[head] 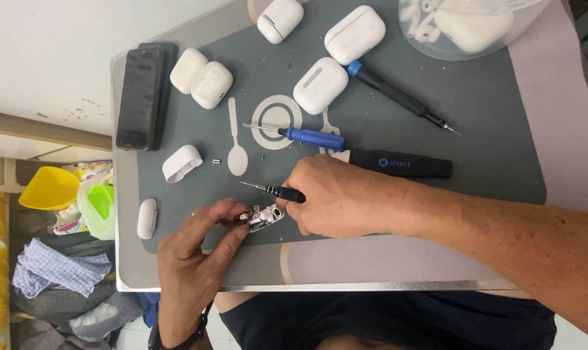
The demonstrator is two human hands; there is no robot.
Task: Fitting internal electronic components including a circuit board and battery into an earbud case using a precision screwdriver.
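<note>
My left hand pinches a small opened white earbud-case part with exposed circuitry, near the front of the grey work mat. My right hand grips a thin black screwdriver whose metal tip points left, just above the part. My right fingers also touch the part's right end.
On the mat lie a blue-handled screwdriver, a black tool with a blue collar, a black tool handle, several white earbud cases, a white shell, a white spoon-shaped pry tool and a dark phone. A clear bag holds white parts.
</note>
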